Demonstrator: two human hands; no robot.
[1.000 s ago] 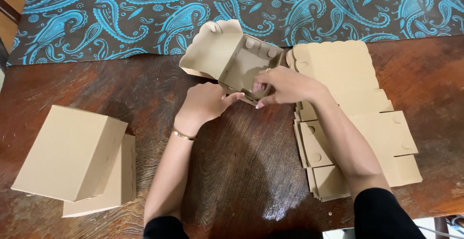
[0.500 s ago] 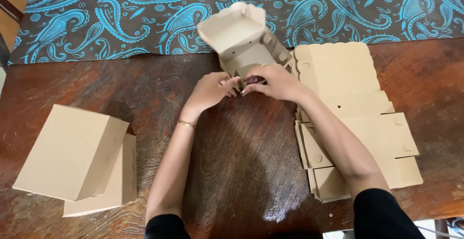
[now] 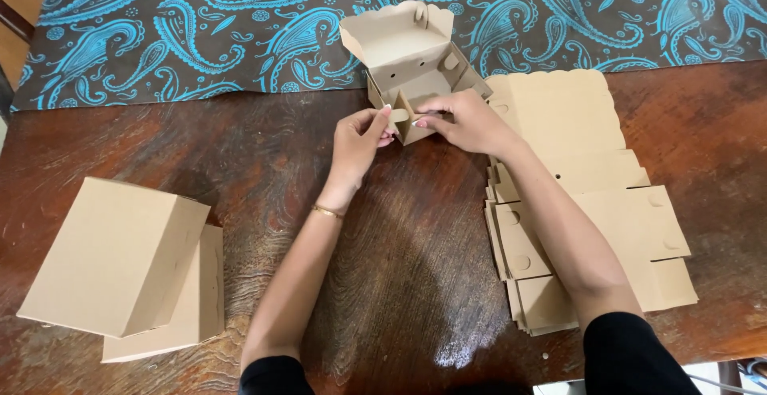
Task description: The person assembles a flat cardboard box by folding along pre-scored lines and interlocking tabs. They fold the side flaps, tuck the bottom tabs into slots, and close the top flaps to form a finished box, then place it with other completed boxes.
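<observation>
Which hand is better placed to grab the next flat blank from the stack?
Right. The right hand is beside the stack of flat blanks; the left hand pinches the half-folded box's front flap, farther away.

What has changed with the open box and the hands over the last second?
The half-folded box was turned upright, its lid now standing at the far side, front flap toward the person. Left hand and right hand came together at that front flap, both pinching it. The finished boxes and flat blanks stayed put.
</observation>
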